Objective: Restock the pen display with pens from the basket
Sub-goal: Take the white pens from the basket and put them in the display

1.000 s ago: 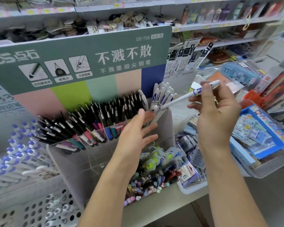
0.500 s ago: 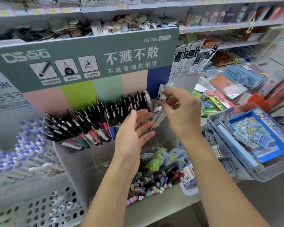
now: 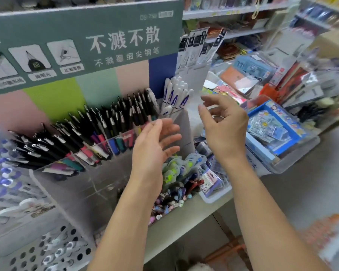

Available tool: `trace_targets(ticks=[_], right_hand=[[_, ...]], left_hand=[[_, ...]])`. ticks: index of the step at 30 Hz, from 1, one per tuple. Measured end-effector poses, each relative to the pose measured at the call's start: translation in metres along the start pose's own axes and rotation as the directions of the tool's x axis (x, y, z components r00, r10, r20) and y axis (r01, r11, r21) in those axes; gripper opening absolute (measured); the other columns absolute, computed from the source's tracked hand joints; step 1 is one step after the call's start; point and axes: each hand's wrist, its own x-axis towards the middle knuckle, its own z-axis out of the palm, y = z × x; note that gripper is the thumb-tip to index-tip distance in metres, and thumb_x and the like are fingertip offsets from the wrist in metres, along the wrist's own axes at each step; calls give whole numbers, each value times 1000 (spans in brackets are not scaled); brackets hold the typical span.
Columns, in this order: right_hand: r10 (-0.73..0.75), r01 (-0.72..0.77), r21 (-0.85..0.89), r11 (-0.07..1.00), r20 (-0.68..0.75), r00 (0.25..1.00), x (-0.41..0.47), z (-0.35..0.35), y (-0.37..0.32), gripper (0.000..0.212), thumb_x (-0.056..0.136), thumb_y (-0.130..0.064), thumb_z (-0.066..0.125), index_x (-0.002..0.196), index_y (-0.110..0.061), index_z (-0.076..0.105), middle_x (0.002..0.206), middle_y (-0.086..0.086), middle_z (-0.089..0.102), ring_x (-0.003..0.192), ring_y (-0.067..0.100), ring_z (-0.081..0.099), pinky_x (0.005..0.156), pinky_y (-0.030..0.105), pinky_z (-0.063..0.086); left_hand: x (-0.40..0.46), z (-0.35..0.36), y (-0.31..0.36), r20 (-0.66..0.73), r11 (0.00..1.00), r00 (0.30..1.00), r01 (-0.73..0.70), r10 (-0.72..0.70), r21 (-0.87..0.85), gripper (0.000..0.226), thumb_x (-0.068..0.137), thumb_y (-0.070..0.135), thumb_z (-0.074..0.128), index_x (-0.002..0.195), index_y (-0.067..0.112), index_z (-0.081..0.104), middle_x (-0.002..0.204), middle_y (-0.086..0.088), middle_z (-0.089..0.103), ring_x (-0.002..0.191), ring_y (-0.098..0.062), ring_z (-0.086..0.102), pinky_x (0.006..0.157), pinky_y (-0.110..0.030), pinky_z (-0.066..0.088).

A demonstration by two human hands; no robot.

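The clear acrylic pen display (image 3: 98,184) stands under a green header card. Rows of black pens (image 3: 98,130) fill most of its compartments. A bunch of white pens with blue print (image 3: 175,94) stands in the rightmost compartment. My left hand (image 3: 155,143) hovers just in front of that compartment, fingers straight and spread, holding nothing. My right hand (image 3: 223,126) is to the right of the white pens, apart from them, fingers loosely curled and empty. A white perforated basket (image 3: 37,249) with white pens sits at the lower left.
A tray of small coloured pens and erasers (image 3: 176,184) lies below my hands. A clear bin with a blue packet (image 3: 276,132) sits at the right. White-and-blue pens (image 3: 2,178) lie at the far left. Shelves of stationery run behind.
My right hand carried a white pen to the rightmost compartment, let it go among the others, and has drawn back to the right, empty. The left hand stayed near the compartment.
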Motion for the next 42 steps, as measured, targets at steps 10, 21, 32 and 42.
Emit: trace_targets(ticks=[10,21,32,42], right_hand=[[573,-579,95,810,-345,744,-114,-209,113,18,94,-12,68,81,-23,69,71,3,69,53,9,61,49,24,47],[844,-852,277,444,-449,293,-253,-430,256,20,81,-36,74,82,-16,74,82,8,75,75,23,71,65,34,56],[996,-932,363,19,-91,-15,-269,-488,449,62,84,-32,81,130,2,57,104,12,64,82,22,66,71,35,62],[980,-994,11,108,-167,104,-284,-413,540,42,77,-44,83,100,-11,69,93,5,71,78,23,65,59,26,45]], left_hand=[[-70,147,-122,400,904,818,312,-412,292,26,104,26,47,87,16,64,64,5,69,57,-8,63,54,-20,47],[-199,324,-320,430,698,608,308,-667,647,11,97,18,55,91,15,64,69,3,71,59,-9,68,54,-20,48],[-191,386,-491,209,463,726,167,-655,870,21,100,27,50,100,14,67,113,-9,70,100,-25,65,92,-44,53],[-177,375,-584,-78,282,748,342,-660,896,44,108,21,27,122,0,64,126,-17,64,119,-32,58,98,-35,43]])
